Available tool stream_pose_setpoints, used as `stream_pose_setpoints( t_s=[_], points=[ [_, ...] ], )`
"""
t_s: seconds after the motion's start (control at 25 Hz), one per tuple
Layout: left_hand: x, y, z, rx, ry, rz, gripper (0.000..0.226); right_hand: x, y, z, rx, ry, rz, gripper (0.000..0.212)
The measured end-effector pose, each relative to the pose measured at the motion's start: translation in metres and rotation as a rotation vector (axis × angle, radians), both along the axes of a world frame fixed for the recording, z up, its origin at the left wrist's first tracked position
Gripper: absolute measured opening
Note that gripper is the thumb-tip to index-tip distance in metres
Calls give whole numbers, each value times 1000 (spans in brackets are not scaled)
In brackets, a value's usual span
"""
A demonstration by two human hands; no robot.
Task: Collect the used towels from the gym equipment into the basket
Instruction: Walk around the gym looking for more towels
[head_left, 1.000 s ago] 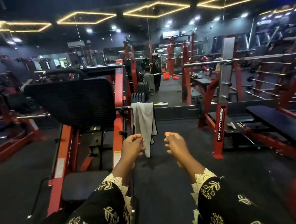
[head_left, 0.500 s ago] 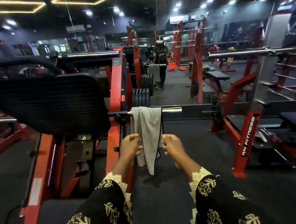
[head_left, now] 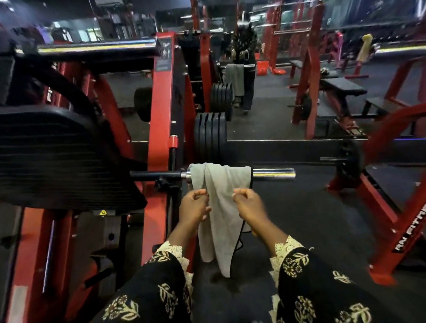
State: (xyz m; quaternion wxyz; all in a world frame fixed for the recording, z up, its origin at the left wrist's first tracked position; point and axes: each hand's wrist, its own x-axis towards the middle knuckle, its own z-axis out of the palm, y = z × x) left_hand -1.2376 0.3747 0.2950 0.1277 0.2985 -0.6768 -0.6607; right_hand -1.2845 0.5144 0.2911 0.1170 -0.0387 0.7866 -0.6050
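A grey towel [head_left: 223,211] hangs over the chrome bar [head_left: 273,173] of a red leg-press machine, its long end reaching toward the floor. My left hand [head_left: 194,209] is at the towel's left edge and my right hand [head_left: 251,206] at its right edge, both just below the bar. The fingers of both hands are curled, and I see no fabric between them. In the mirror ahead, a red basket [head_left: 262,67] stands on the floor. A yellow towel [head_left: 364,47] hangs on equipment at the far right.
The black footplate [head_left: 42,158] and red frame of the machine fill the left. Black weight plates [head_left: 210,136] sit behind the bar. Another red frame [head_left: 400,224] stands at the right, with dark floor between. A bench [head_left: 343,86] shows in the mirror.
I have come closer to the towel. Both hands have risen to its edges just under the bar, one on each side.
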Motion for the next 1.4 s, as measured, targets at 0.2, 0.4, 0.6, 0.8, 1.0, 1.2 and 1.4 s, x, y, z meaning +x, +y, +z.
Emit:
stream_pose_setpoints(
  t_s=[0.2,0.4,0.6,0.8,1.0,1.2,1.4],
  points=[
    [-108,-43,-31,-220,-139,63,34,-119,-54,-22,153,83,144,39],
    [-189,-78,-46,-862,-340,-122,89,-225,-93,-36,457,262,302,68],
    [-222,-102,-73,-1054,-626,-324,104,-251,-112,-67,856,258,553,96],
    [-233,-120,-68,-1116,-269,-454,67,-256,-111,-69,823,484,601,67],
    [-225,-109,-52,-819,-107,-269,22,-246,-114,-56,621,412,382,28],
    [-239,-71,-27,-693,5,-210,18,-239,-85,-30,249,431,159,41],
    [-268,-15,9,-784,175,-360,18,-237,-24,6,111,518,-59,75]
  ],
)
